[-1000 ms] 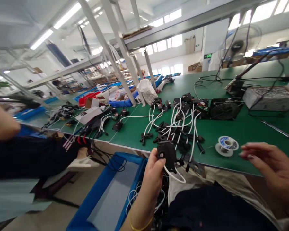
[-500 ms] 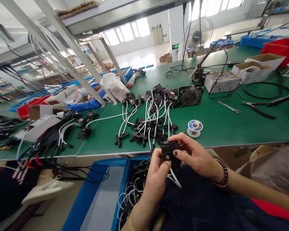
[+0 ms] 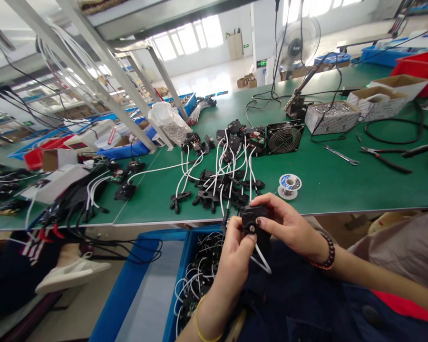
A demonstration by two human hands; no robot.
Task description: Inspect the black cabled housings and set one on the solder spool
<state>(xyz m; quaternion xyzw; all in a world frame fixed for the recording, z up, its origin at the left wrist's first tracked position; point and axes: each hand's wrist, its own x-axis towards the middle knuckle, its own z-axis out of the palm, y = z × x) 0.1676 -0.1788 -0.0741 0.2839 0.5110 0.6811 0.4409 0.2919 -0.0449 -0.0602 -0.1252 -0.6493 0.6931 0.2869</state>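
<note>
Green bench (image 3: 342, 190) nearer now, fan (image 3: 298, 35) behind

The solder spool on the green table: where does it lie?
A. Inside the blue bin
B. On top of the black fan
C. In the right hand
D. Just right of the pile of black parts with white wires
D: the solder spool lies flat on the green table, just right of the pile of black parts.
</note>
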